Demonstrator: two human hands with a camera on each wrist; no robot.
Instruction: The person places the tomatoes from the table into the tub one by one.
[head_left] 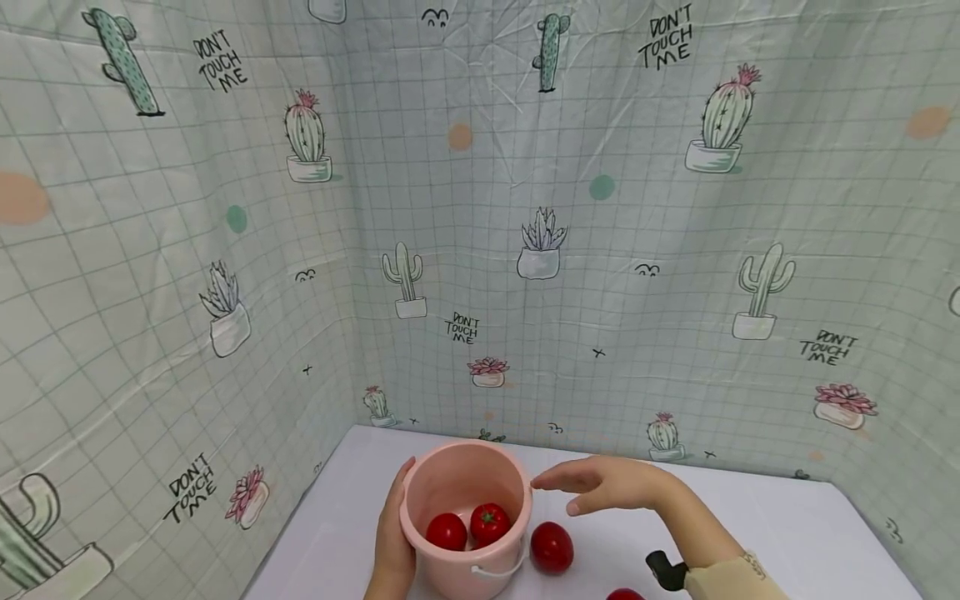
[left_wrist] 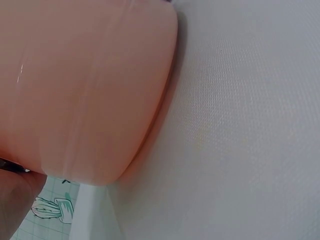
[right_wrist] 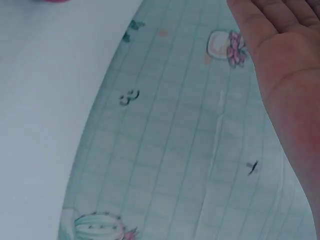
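Note:
A pink bucket (head_left: 468, 575) with a white handle stands on the white table, its wall filling much of the left wrist view. My left hand (head_left: 393, 533) holds it from the left, fingers around its side near the rim. Inside lie a tomato (head_left: 490, 523) with a green top and a round red fruit (head_left: 446, 532). My right hand (head_left: 611, 483) is in the air just right of the rim, fingers extended and holding nothing; its palm shows in the right wrist view. Below it, a darker red fruit (head_left: 551, 547) lies beside the bucket.
Another red fruit (head_left: 624, 595) is cut off by the bottom edge of the head view. A cloth (head_left: 585, 333) printed with cacti surrounds the white table (head_left: 780, 533) at the back and sides. A black band (head_left: 666, 572) is on my right wrist.

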